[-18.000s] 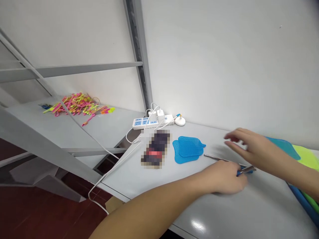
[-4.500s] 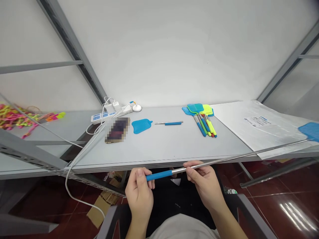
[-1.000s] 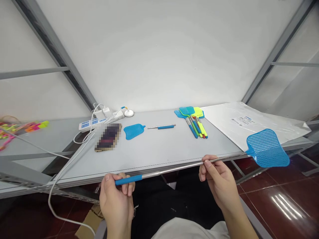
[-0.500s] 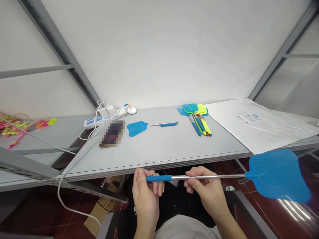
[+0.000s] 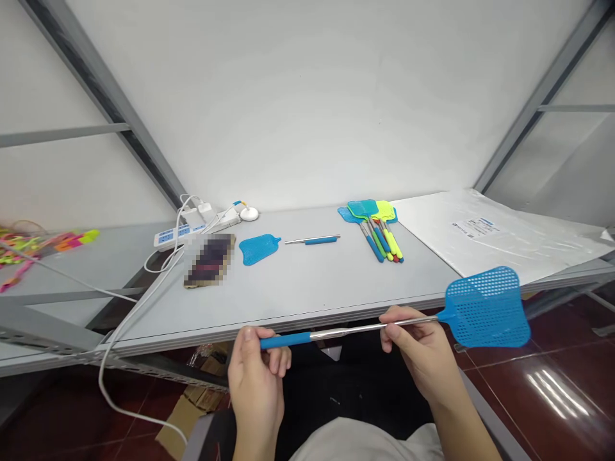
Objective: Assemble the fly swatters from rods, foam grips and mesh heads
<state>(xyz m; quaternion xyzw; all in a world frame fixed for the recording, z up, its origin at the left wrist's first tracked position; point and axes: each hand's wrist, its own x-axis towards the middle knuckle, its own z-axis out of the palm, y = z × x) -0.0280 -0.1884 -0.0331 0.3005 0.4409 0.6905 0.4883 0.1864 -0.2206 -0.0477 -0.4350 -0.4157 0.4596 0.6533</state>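
Observation:
A blue fly swatter [image 5: 487, 308] with a metal telescopic rod is held across my lap, in front of the table edge. My left hand [image 5: 259, 371] is closed on the end of its blue grip. The fingers of my right hand [image 5: 420, 352] pinch the thin rod close to the swatter head. On the table lie a loose blue swatter head [image 5: 259, 248] and, to its right, a metal rod with a blue grip [image 5: 321, 241]. Several swatters in blue, green and yellow form a pile [image 5: 377, 227] farther right.
A pixelated phone-like object [image 5: 210, 259] lies at the left of the grey table [image 5: 298, 282], beside a power strip [image 5: 175, 234] with white cables. A white plastic bag [image 5: 504, 237] covers the right end. Colourful items [image 5: 43, 250] lie on the far-left shelf.
My right hand has slid outward along the rod, nearer the swatter head. My left hand has moved left. The head has come inward and the rod tilts up to the right.

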